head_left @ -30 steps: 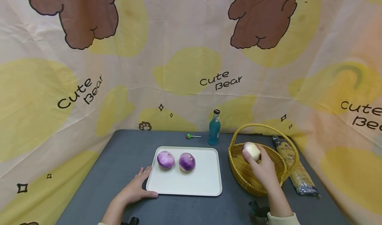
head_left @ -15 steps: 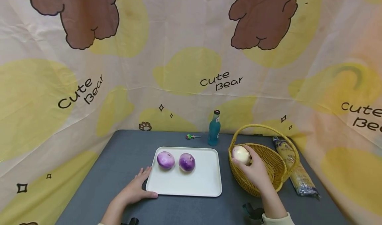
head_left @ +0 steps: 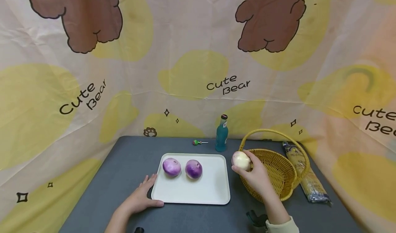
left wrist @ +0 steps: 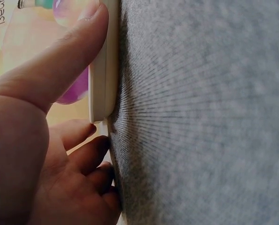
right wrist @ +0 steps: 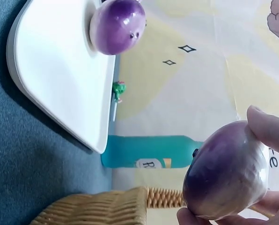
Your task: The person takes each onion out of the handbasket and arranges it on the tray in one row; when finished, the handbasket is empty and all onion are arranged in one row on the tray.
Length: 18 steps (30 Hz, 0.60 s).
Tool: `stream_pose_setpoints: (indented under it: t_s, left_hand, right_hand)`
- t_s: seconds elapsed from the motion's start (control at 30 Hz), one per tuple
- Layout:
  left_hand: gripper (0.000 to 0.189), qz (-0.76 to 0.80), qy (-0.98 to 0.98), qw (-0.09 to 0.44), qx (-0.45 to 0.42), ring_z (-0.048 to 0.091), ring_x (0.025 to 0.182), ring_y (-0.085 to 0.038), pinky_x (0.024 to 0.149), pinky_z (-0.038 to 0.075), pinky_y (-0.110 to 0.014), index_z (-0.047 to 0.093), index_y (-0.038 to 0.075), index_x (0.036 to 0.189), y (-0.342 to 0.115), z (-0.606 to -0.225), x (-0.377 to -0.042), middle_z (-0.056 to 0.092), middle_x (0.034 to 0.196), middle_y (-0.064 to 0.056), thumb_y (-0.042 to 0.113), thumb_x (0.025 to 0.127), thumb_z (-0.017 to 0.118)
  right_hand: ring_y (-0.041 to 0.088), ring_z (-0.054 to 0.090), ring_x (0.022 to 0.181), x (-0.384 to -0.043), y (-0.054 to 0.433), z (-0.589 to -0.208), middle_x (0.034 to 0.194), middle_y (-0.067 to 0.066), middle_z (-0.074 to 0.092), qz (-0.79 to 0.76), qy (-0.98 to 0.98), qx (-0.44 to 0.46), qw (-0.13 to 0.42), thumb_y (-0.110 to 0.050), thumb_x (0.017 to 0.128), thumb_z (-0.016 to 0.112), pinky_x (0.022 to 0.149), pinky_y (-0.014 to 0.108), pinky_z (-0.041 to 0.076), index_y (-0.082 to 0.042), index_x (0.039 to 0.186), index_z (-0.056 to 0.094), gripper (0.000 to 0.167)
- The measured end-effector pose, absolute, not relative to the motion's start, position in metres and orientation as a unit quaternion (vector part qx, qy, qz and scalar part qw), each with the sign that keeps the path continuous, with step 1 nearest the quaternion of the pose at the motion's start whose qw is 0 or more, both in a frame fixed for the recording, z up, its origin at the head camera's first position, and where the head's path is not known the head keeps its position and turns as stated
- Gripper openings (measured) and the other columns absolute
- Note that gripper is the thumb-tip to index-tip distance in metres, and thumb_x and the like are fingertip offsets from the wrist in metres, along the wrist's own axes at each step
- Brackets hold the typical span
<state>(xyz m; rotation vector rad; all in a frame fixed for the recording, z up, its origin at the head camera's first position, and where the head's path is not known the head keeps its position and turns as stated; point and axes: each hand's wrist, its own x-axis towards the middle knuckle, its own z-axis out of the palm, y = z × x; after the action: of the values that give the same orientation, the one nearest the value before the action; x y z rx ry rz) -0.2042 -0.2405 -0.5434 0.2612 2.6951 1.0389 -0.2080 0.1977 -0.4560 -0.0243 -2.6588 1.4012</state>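
Observation:
My right hand (head_left: 256, 174) pinches a purple-and-white turnip (head_left: 241, 161) between thumb and fingers. It holds the turnip up at the left rim of a yellow wicker basket (head_left: 279, 167); the right wrist view shows its glossy purple side (right wrist: 226, 173). My left hand (head_left: 140, 196) touches the near left corner of a white tray (head_left: 210, 188), thumb along the front edge and fingers by the left side. In the left wrist view, the thumb (left wrist: 60, 65) lies across the tray's edge. Two more turnips, a left one (head_left: 171, 167) and a right one (head_left: 194, 169), sit on the tray.
Behind the tray stands a blue bottle (head_left: 221, 135), with a lollipop (head_left: 198, 142) lying to its left. A long plastic-wrapped packet (head_left: 309, 178) lies right of the basket. The basket's handle (head_left: 275, 131) arches upward. A printed cloth hangs behind the grey table (head_left: 185, 219).
My right hand has carried the turnip leftward, from over the basket's inside to its left rim. The left hand and the tray stay in place.

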Motion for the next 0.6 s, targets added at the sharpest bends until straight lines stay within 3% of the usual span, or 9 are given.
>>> stream_pose_setpoints:
  t_s: [0.6]
  left_hand:
    - [0.119, 0.346, 0.926, 0.119, 0.089, 0.007, 0.153, -0.048, 0.119, 0.01, -0.07, 0.028, 0.002, 0.159, -0.239, -0.54, -0.202, 0.027, 0.164, -0.022, 0.048, 0.068, 0.09]
  right_hand:
    - [0.032, 0.06, 0.117, -0.219, 0.17, -0.475, 0.143, 0.018, 0.055, 0.477, -0.877, 0.015, 0.058, -0.034, 0.082, 0.085, 0.087, 0.045, 0.053, -0.008, 0.148, 0.049, 0.08]
